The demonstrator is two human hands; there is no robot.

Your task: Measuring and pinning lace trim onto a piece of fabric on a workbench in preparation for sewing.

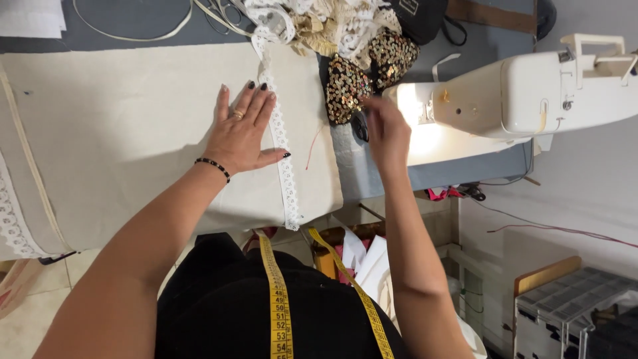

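Yellow measuring tape (279, 306) is hanging round the person's neck while lace is being pinned flat for sewing.

Left hand (240, 133), fingers spread wide, is pressing the cream fabric (133, 133) and white lace trim (282, 143) on the bench (372, 176); right hand (387, 129) is reaching toward black scissors (359, 125), grip blurred, so I cannot tell. Judging by this, picking up the scissors cleanly is what comes next. Sequinned pieces (347, 86) and the sewing machine (525, 93) are crowding that reach.
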